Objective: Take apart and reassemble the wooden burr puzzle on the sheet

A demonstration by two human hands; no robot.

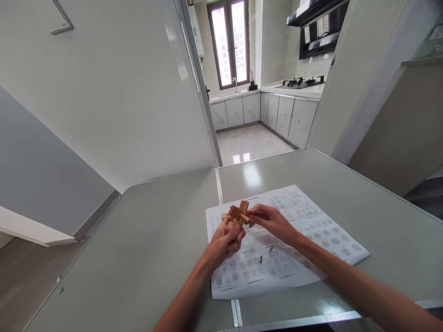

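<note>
Brown wood is showing between the two bare hands that I am following from afar: a compact interlocking assembly of short, square-edged bars (238, 212), crossing one another and sticking out at several angles. My left hand (224, 242) is supporting it from below and from the left, its fingers curling around the lower bars and grasping them. My right hand (273, 221) is reaching in from the other side, its fingers bending close against the right end of the assembly; I cannot tell whether they are pinching a bar or only touching it.

Both hands are holding the work above a large white paper sheet printed with rows of small grey diagrams (287, 272), which is lying at a slant on a smooth grey-green worktop (162, 230). My right forearm is crossing over the sheet's lower right part. Pale metal-coloured strips (236, 313) are running along a seam in the worktop, passing under the paper.

Beyond the far edge, I am seeing white marble-patterned cabinets (235, 111), a black gas hob (304, 82) standing on their counter, a curved silver tap (235, 82) and a tall dark-framed window (229, 44) letting in daylight.
</note>
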